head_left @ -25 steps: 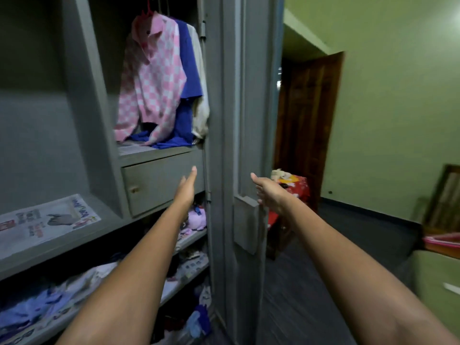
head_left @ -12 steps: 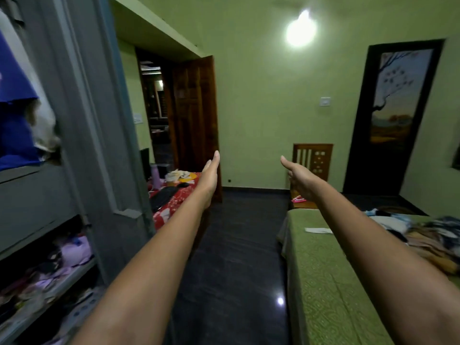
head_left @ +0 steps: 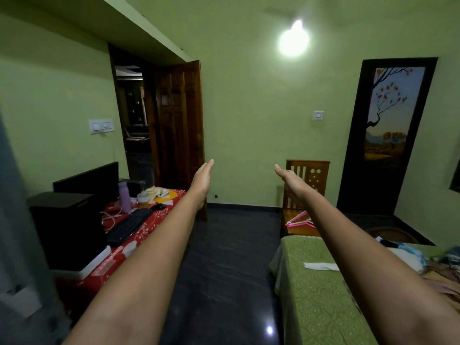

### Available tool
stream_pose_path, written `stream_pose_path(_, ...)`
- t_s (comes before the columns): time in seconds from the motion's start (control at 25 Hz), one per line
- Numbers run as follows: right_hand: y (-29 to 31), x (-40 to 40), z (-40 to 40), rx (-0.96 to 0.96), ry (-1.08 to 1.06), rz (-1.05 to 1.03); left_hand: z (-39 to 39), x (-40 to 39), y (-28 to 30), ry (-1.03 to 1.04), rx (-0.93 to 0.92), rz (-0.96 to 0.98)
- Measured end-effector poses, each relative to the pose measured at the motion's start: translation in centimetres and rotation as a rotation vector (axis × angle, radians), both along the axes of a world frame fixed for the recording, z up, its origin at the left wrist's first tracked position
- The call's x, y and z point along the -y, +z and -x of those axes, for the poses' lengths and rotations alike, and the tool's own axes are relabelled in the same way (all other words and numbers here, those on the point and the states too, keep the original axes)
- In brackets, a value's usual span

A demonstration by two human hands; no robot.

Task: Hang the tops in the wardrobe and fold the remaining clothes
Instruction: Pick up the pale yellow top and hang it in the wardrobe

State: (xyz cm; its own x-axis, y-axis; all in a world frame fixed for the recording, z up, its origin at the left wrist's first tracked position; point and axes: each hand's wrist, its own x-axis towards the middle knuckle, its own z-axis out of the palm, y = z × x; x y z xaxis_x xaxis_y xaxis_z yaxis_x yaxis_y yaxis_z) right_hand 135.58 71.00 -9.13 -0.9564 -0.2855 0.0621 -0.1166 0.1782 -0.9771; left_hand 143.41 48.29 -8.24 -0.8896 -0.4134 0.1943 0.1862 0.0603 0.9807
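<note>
Both arms stretched forward at mid-frame, hands well apart. Left hand (head_left: 202, 179) flat, fingers straight, holding nothing. Right hand (head_left: 290, 178) likewise empty, fingers extended, thumb up.

The clothes pile (head_left: 423, 260) sits at the right edge of the frame on the green bed (head_left: 316, 295), lower right. The heap is partly hidden behind my right forearm and cut off by the frame, so I can't tell which pieces are tops. The bed's long axis runs from the bottom of the frame up toward the wooden chair (head_left: 308, 175).

Pink hangers (head_left: 298, 221) lie on the chair seat, just under the right wrist line.

Judgement: everything I need lies to the right; the right hand is nearer both hangers and pile. The wardrobe door (head_left: 15, 245) is a grey sliver at the far left edge.
</note>
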Motion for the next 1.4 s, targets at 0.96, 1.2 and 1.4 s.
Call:
stream_pose_path(0.96,-1.2,1.0,65.4,0.000,-0.146,0.008,67.2,1.9,-0.8,-0.077,-0.043,0.017)
stream_pose_path(1.2,-2.7,-8.8,75.7,-0.013,-0.411,0.100,85.8,-7.5,-1.5,-0.382,-0.039,-0.023)
stream_pose_path(1.4,-1.9,-17.9,76.9,-0.031,-0.864,0.171,96.9,-19.0,-0.9,-0.783,-0.016,0.045)
